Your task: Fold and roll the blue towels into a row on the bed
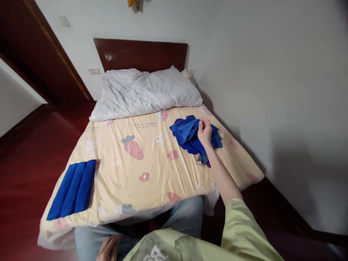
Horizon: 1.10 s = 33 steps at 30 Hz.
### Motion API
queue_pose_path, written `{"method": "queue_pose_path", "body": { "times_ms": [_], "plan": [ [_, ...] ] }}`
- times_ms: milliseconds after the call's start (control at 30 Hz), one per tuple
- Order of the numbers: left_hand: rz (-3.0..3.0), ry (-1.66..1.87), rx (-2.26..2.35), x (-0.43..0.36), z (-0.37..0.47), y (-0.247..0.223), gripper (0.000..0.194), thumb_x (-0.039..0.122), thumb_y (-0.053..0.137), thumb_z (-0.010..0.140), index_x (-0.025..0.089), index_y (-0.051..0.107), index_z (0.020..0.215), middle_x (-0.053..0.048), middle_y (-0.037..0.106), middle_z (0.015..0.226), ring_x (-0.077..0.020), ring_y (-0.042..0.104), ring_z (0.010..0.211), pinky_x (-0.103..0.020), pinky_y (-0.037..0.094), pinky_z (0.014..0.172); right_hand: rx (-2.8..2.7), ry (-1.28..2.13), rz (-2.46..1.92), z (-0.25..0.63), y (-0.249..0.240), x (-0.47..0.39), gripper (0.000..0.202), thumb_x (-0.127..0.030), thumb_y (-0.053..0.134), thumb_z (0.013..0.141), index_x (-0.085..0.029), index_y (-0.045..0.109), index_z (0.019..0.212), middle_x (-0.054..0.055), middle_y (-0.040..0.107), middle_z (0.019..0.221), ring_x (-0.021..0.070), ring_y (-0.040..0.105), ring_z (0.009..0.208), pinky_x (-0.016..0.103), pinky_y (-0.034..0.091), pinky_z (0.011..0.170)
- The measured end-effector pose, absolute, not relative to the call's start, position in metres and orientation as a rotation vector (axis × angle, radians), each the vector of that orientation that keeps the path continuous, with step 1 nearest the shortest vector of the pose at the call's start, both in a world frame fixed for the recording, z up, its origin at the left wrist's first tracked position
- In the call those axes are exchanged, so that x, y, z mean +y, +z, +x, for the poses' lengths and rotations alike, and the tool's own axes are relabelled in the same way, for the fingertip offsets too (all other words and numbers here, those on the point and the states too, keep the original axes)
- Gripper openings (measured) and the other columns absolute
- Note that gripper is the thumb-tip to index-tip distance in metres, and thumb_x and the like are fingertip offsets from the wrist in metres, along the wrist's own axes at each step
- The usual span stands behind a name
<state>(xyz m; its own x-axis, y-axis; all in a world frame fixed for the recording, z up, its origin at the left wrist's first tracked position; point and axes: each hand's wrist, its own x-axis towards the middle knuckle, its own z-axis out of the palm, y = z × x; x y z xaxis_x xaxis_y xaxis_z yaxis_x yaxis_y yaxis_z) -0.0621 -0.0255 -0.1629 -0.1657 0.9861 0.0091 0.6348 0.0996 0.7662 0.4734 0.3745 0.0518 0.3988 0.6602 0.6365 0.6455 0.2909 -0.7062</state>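
Right hand (pixel 205 132) pinching blue cloth (pixel 188 133), left hand (pixel 108 249) part-cropped, grip impossible to tell, bedspread (pixel 154 161) lettered "Cute rabbit"

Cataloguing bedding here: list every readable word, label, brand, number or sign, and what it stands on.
"Cute rabbit": yellow bedsheet, slightly blurred.
Smaller line beneath: too small to read.
Faint grey print at left, below the pillow: unreadable.
Pale tag-like patch on the blue cloth pile: illegible.

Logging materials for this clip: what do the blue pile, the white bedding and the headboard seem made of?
Blue pile: soft, matte cloth; it creases and drapes from the right hand, fibre unclear. White bedding: matte, wrinkled fabric, perhaps cotton or a blend. Headboard: probably varnished wood or veneer; dark, glossy, with a bright highlight.
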Motion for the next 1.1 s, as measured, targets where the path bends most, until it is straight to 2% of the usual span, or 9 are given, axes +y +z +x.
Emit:
{"method": "queue_pose_path", "body": {
  "times_ms": [100, 200, 333, 433, 567, 800, 967, 1100],
  "plan": [
    [1.627, 0.949, 1.767, 0.000, -0.024, -0.108, 0.030, 0.043, 0.053, 0.090, 0.026, 0.077, 0.094, -0.006, 0.076, 0.105, -0.0273, 0.074, 0.097, -0.039, 0.064, 0.083, -1.487, 0.157, -1.242, 0.445, 0.090, 0.336, 0.037, -0.055, 0.050, 0.099, -0.018, 0.057, 0.102, 0.005, 0.065, 0.087, 0.0175, 0.063, 0.077, 0.031, 0.053, 0.077],
    [1.697, 1.063, 1.582, 0.029, 0.014, -0.040, 0.031, 0.038, 0.049, 0.098, 0.020, 0.073, 0.106, -0.009, 0.073, 0.106, -0.0221, 0.072, 0.097, -0.034, 0.061, 0.087, -1.677, 0.348, -1.137, 0.398, 0.116, 0.287, 0.036, -0.054, 0.055, 0.098, -0.019, 0.059, 0.103, 0.001, 0.063, 0.081, 0.0151, 0.060, 0.069, 0.027, 0.051, 0.068],
    [1.743, 1.263, 1.305, 0.058, 0.049, 0.033, 0.029, 0.034, 0.053, 0.102, 0.021, 0.061, 0.125, -0.012, 0.067, 0.120, -0.0193, 0.068, 0.103, -0.033, 0.060, 0.088, -1.879, 0.547, -1.023, 0.323, 0.133, 0.204, 0.024, -0.043, 0.061, 0.099, -0.020, 0.065, 0.100, 0.002, 0.068, 0.086, 0.0154, 0.064, 0.075, 0.025, 0.052, 0.069],
    [1.799, 1.363, 1.225, 0.056, 0.062, 0.059, 0.039, 0.032, 0.062, 0.098, 0.021, 0.054, 0.134, -0.013, 0.062, 0.127, -0.0213, 0.065, 0.112, -0.034, 0.060, 0.090, -2.061, 0.731, -0.886, 0.276, 0.128, 0.142, 0.015, -0.034, 0.061, 0.100, -0.021, 0.068, 0.096, 0.002, 0.070, 0.087, 0.0151, 0.066, 0.078, 0.024, 0.053, 0.071],
    [1.913, 1.313, 1.293, 0.028, 0.065, 0.054, 0.023, 0.018, 0.056, 0.097, 0.021, 0.060, 0.120, -0.009, 0.065, 0.110, -0.0186, 0.066, 0.101, -0.032, 0.057, 0.089, -2.144, 0.915, -0.725, 0.238, 0.104, 0.086, 0.010, -0.024, 0.059, 0.101, -0.021, 0.069, 0.100, 0.003, 0.070, 0.089, 0.0146, 0.067, 0.082, 0.024, 0.054, 0.075],
    [2.077, 1.345, 1.574, -0.012, 0.041, 0.018, 0.047, -0.002, 0.049, 0.079, 0.022, 0.058, 0.119, -0.008, 0.066, 0.108, -0.0218, 0.062, 0.101, -0.036, 0.055, 0.090, -1.969, 0.932, -0.830, 0.210, 0.067, 0.034, 0.009, -0.018, 0.062, 0.099, -0.022, 0.070, 0.098, 0.002, 0.072, 0.087, 0.0141, 0.069, 0.082, 0.025, 0.056, 0.080],
    [2.067, 1.067, 1.701, -0.019, -0.001, -0.001, 0.053, -0.003, 0.048, 0.067, 0.020, 0.059, 0.112, -0.009, 0.064, 0.112, -0.0245, 0.061, 0.105, -0.037, 0.054, 0.090, -1.863, 0.829, -0.980, 0.222, 0.037, 0.024, 0.008, -0.019, 0.065, 0.097, -0.022, 0.072, 0.097, 0.002, 0.073, 0.085, 0.0148, 0.069, 0.077, 0.028, 0.059, 0.076],
    [2.071, 0.955, 1.877, -0.033, -0.027, -0.020, 0.052, -0.003, 0.046, 0.061, 0.020, 0.059, 0.105, -0.008, 0.064, 0.107, -0.0257, 0.062, 0.101, -0.037, 0.055, 0.086, -1.835, 0.649, -1.048, 0.242, 0.014, 0.022, 0.009, -0.017, 0.066, 0.096, -0.022, 0.073, 0.098, 0.003, 0.074, 0.086, 0.0165, 0.072, 0.079, 0.031, 0.061, 0.078]
  ]
}}
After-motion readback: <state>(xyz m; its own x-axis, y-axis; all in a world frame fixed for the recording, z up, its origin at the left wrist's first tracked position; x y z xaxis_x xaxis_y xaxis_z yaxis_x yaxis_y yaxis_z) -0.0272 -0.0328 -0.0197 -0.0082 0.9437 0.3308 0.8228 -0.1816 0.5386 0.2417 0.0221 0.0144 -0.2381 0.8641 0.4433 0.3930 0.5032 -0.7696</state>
